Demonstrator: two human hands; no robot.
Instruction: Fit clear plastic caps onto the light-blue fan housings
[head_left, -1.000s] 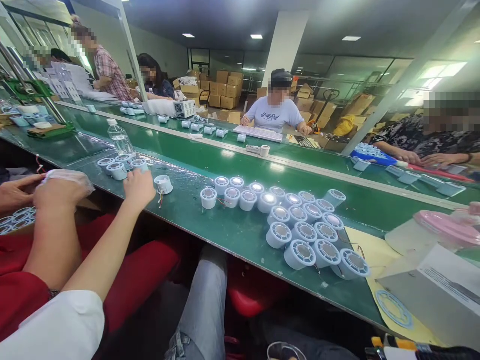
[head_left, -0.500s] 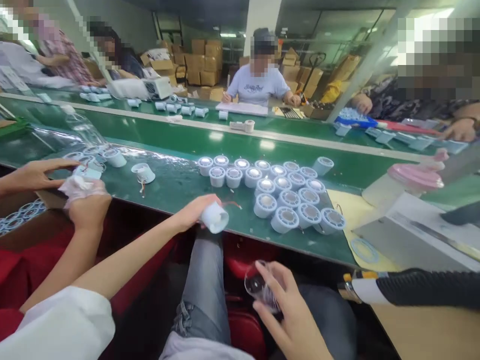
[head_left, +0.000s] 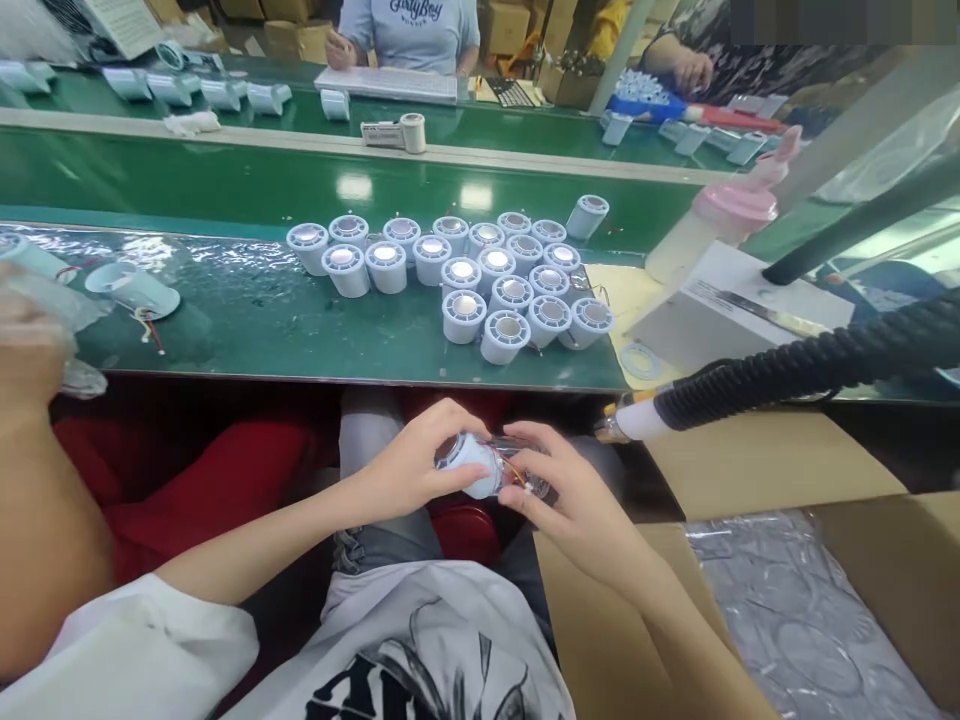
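Over my lap, my left hand (head_left: pixel 409 465) grips a small pale blue round housing (head_left: pixel 471 472) with thin red and yellow wires at its right end. My right hand (head_left: pixel 574 495) holds a clear plastic cup-shaped part (head_left: pixel 534 478) pressed against that wired end. Both hands sit just below the near edge of the green bench (head_left: pixel 300 340). Several identical blue housings (head_left: pixel 480 270) stand clustered on the bench straight ahead.
A person's arm and gloved hand (head_left: pixel 30 340) fill the left edge. A black coiled hose with a white tip (head_left: pixel 787 375) reaches in from the right. An open cardboard box with plastic lining (head_left: pixel 787 610) sits lower right. A lone housing (head_left: pixel 131 290) lies left; workers sit across the belt.
My left hand carried the blue housing from the bench edge down to my lap and my right hand brought the clear part up against it. The view tipped downward.
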